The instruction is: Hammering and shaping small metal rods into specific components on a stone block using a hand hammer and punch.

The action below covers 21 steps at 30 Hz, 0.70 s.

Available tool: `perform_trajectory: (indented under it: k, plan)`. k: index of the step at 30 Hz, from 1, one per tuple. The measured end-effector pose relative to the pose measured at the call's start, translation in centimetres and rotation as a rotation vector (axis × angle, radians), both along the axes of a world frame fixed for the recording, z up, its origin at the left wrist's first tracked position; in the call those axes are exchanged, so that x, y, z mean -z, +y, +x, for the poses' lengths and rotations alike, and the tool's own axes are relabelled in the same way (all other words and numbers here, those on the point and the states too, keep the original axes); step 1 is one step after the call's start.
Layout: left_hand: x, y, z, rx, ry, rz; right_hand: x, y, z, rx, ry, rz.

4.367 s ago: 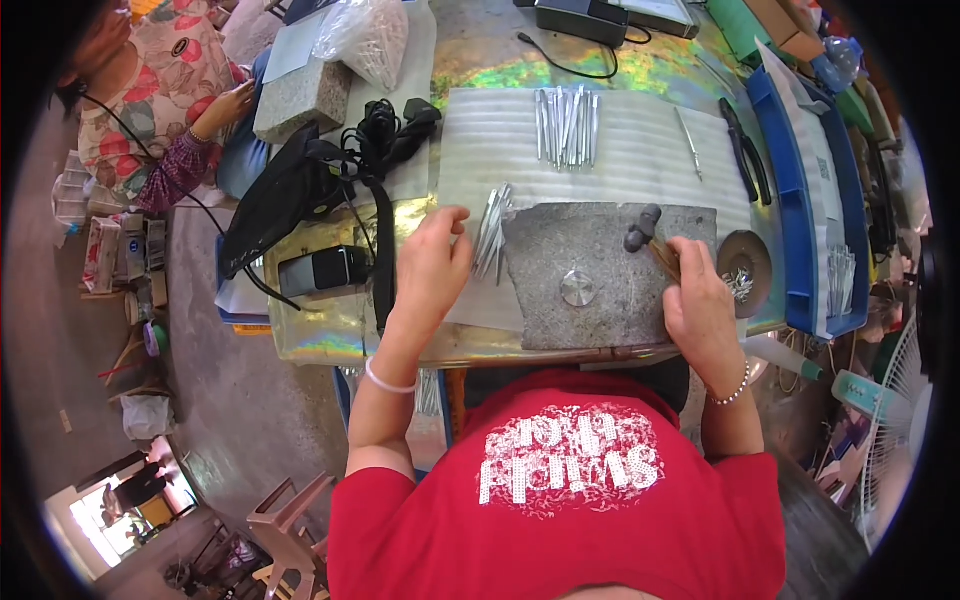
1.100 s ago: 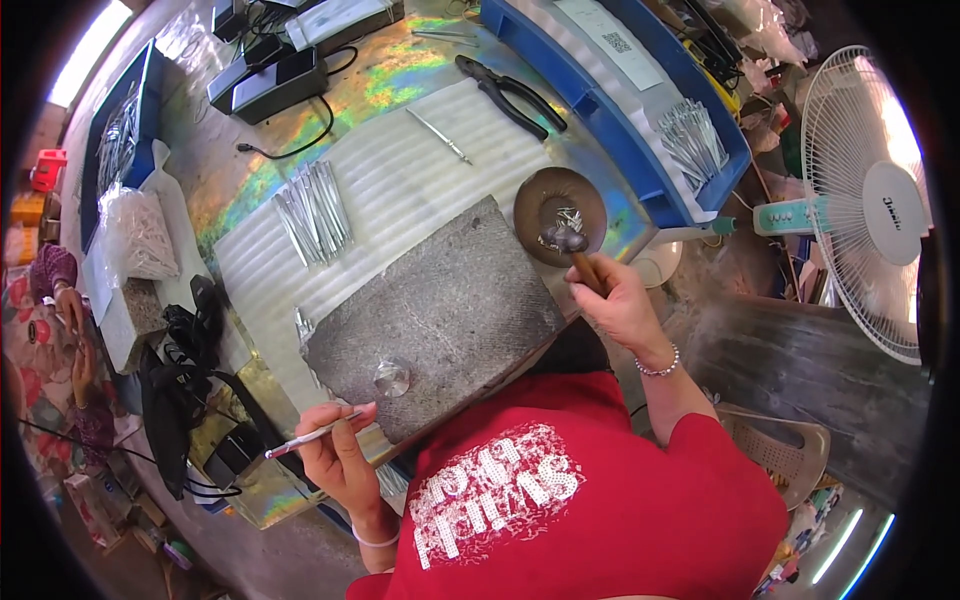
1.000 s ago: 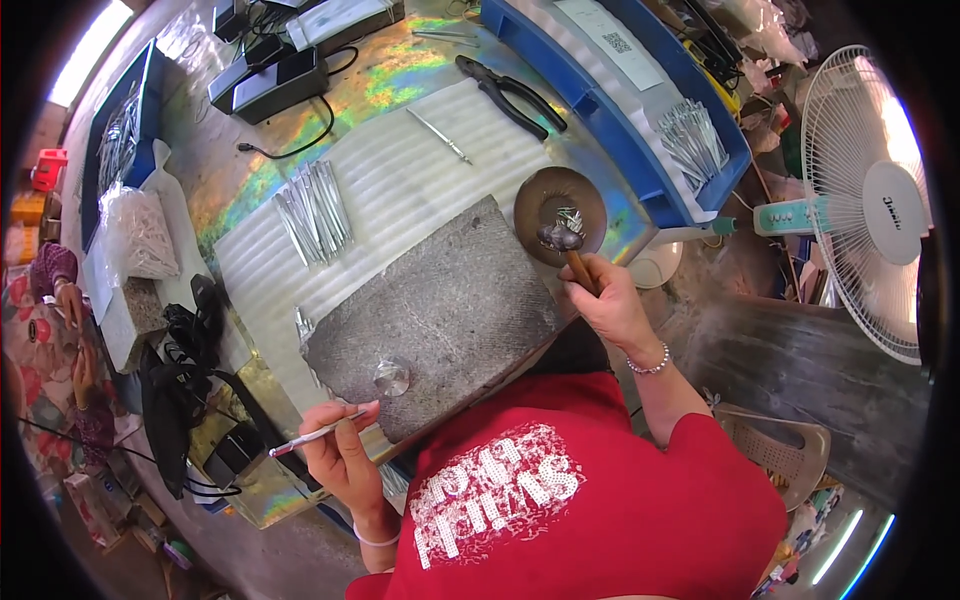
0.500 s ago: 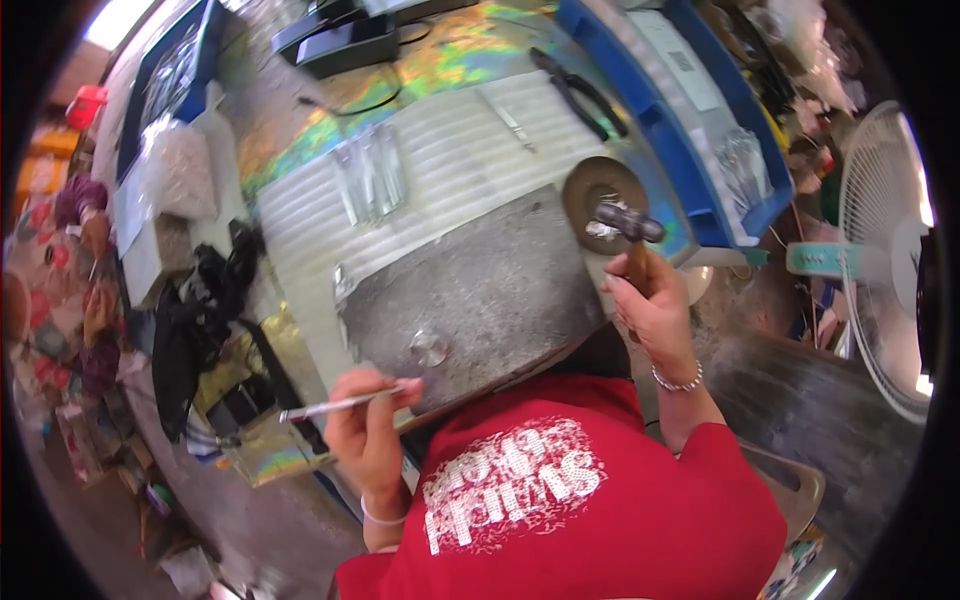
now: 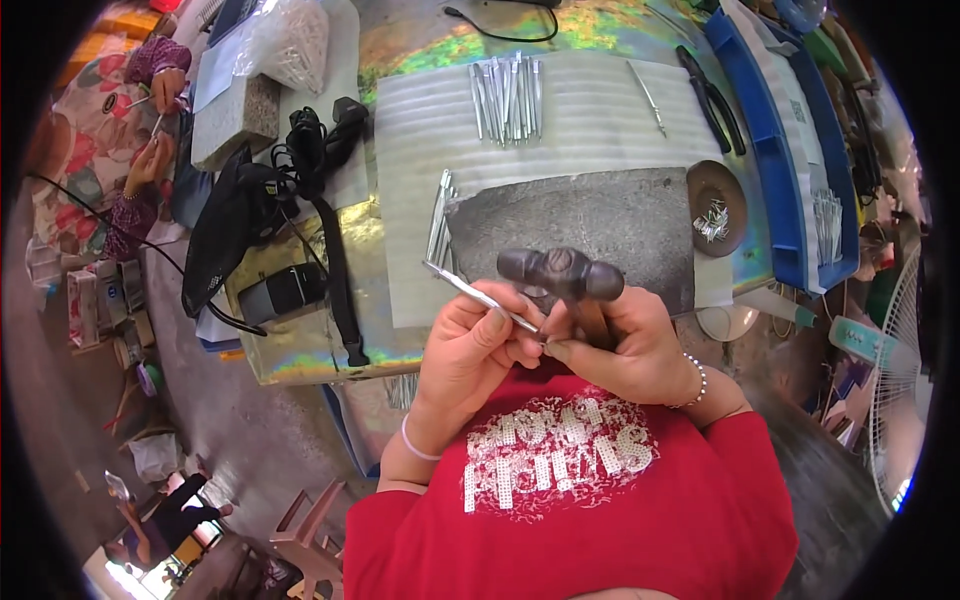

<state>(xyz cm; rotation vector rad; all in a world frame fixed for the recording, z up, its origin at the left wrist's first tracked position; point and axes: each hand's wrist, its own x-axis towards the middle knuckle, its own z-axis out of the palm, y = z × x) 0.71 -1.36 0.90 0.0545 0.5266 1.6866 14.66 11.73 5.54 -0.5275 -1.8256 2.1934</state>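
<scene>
My left hand is closed round a slim silver metal rod, which slants down to the right. My right hand grips the short wooden handle of a hammer. The dark hammer head points up, above the fingers. Thumb and fingertips of my right hand meet the rod's lower end beside my left fingertips; whether they pinch a small part there is hidden. Both hands are just in front of a grey slab. Right of it, a round brown dish holds small silver pins.
Silver rods lie bundled on a white foam sheet, several more beside the slab. Black-handled pliers and a blue tray are at right. A black bag lies left; beyond it, a co-worker's hands work.
My hands have come together before the slab; my right hand brought the hammer leftward from over the dish. The rod has turned, its free end now pointing up-left. The whole view has shifted.
</scene>
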Motion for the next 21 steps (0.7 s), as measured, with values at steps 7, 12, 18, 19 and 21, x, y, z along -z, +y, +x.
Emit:
perform_trajectory:
  k: [7,12,18,19,21]
  plan:
    - [-0.3,0.1,-0.4,0.036,-0.001,0.033,-0.2,-0.2,-0.2,0.005,-0.086,-0.107]
    - [-0.1,0.1,-0.3,0.052,0.02,0.035,-0.1,-0.5,-0.3,0.071,-0.041,-0.099]
    - [-0.6,0.1,0.1,-0.031,0.375,0.006,-0.7,0.1,-0.2,0.044,-0.166,-0.068]
    - [-0.8,0.1,0.2,-0.041,0.488,-0.011,-0.6,0.2,-0.1,0.048,-0.167,-0.069]
    - [-1.1,0.2,0.4,-0.062,0.714,-0.044,-0.1,0.2,0.1,0.056,-0.153,-0.058]
